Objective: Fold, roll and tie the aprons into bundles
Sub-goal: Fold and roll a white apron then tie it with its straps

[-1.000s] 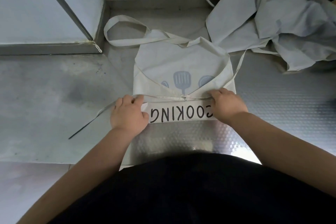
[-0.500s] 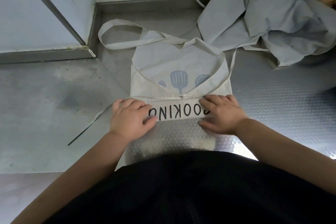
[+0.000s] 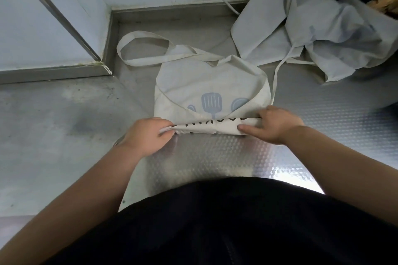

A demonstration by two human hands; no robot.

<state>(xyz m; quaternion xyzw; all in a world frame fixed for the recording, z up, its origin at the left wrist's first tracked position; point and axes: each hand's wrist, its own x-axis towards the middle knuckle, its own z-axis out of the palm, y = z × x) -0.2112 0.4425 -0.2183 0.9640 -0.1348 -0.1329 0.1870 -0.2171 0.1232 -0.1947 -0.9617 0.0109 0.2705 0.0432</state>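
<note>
On a dimpled steel worktop (image 3: 215,157), a cream cotton apron with blue utensil print (image 3: 206,84) lies flat at centre, its near edge rolled. The left hand (image 3: 146,137) and right hand (image 3: 273,125) each close their grip on one end of the roll. A crumpled heap of pale aprons (image 3: 323,34) sits far right.

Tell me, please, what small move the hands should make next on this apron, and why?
Probably roll another turn forward: the left hand and right hand grip the ends of the rolled edge, while most of the apron lies flat, unrolled, beyond.
</note>
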